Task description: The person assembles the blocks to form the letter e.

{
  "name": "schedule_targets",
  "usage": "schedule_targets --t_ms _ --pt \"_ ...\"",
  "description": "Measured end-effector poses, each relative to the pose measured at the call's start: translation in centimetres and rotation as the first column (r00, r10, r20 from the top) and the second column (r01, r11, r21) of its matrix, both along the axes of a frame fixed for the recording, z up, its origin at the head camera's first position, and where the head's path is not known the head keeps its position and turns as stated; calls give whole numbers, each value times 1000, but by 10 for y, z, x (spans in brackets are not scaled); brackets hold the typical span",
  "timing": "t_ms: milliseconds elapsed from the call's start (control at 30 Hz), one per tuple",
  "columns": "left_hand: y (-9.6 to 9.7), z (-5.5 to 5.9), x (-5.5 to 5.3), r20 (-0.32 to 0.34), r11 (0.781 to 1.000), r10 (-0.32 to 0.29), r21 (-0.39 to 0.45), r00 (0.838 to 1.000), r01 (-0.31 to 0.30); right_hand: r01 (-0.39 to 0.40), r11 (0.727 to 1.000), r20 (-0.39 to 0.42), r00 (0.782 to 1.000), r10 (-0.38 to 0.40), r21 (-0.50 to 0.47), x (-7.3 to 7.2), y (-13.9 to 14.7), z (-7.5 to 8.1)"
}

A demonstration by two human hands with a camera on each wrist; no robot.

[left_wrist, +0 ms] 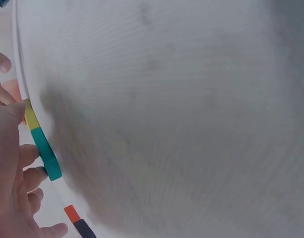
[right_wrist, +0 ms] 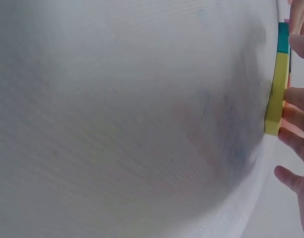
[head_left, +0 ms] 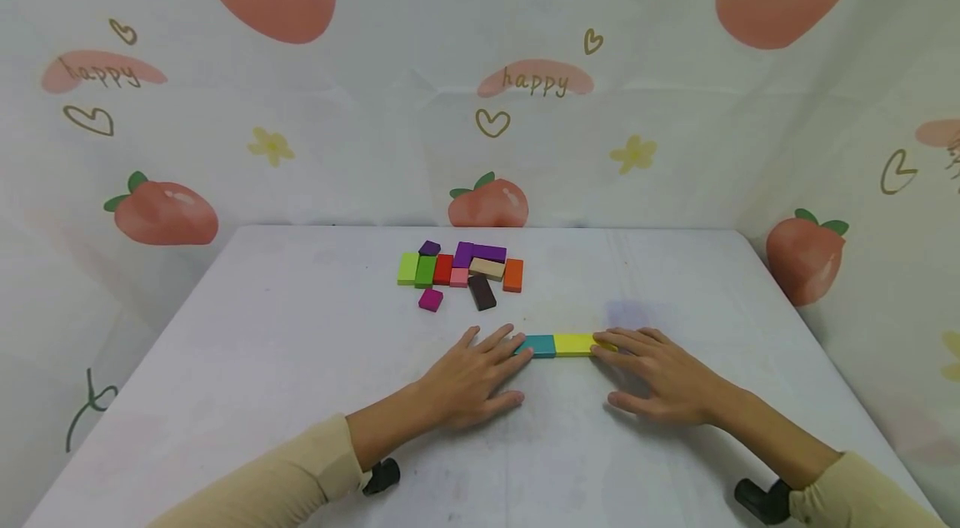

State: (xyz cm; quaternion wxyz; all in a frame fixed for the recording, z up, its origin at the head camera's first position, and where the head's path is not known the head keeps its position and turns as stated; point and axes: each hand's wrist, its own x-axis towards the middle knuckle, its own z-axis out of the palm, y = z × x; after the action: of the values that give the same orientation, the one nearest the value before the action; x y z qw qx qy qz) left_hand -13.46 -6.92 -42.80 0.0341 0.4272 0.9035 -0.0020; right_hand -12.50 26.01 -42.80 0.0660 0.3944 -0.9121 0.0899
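Head view | hands (head_left: 472,378) (head_left: 667,374) spread, touching teal block (head_left: 540,346), yellow block (head_left: 573,346) | table edges (head_left: 360,228) well apart

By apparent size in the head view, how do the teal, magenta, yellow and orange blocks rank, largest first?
1. Yellow block, partly under the right hand
2. Teal block, partly under the left hand
3. Orange block
4. Magenta block
The last two lie farther away, so only apparent size is ranked.

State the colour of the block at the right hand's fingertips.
Yellow; the flat rectangular block shows best in the head view.
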Motion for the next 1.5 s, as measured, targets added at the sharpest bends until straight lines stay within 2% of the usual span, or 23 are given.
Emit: schedule_targets --t_ms 233,367,500,667,800,900,1000,1167,1300,1500 --pt "0 1 0 43 1000 5 0 999 -5 10 1000 17 1000 -10 5 0 1 0" --pt "-5 6 -5 35 999 17 39 999 -19 16 1000 31 999 -16 9 -1 1 0" --pt "-22 10 -20 -12 992 85 96 996 -83 24 1000 57 998 -24 10 -3 0 1" --pt "-54 14 -44 -50 969 212 144 976 -203 27 1000 72 997 -28 10 -4 -2 4" --pt "-79 15 -59 -39 947 296 146 954 -287 27 1000 72 997 -28 11 -4 -3 5" --pt "-92 15 -65 -17 936 326 150 945 -320 25 1000 73 997 -26 12 -3 -3 6" --pt "-101 14 -66 6 933 324 163 946 -320 21 1000 72 997 -21 9 -3 -3 6" --pt "-107 10 -65 14 947 294 128 956 -293 11 1000 62 998 -12 4 -5 -1 5" --pt "-110 6 -63 27 954 283 97 959 -284 9 1000 58 998 -9 6 -5 -1 4" --pt "-108 3 -57 40 956 269 109 962 -271 5 1000 56 998 -5 -2 -4 0 5"
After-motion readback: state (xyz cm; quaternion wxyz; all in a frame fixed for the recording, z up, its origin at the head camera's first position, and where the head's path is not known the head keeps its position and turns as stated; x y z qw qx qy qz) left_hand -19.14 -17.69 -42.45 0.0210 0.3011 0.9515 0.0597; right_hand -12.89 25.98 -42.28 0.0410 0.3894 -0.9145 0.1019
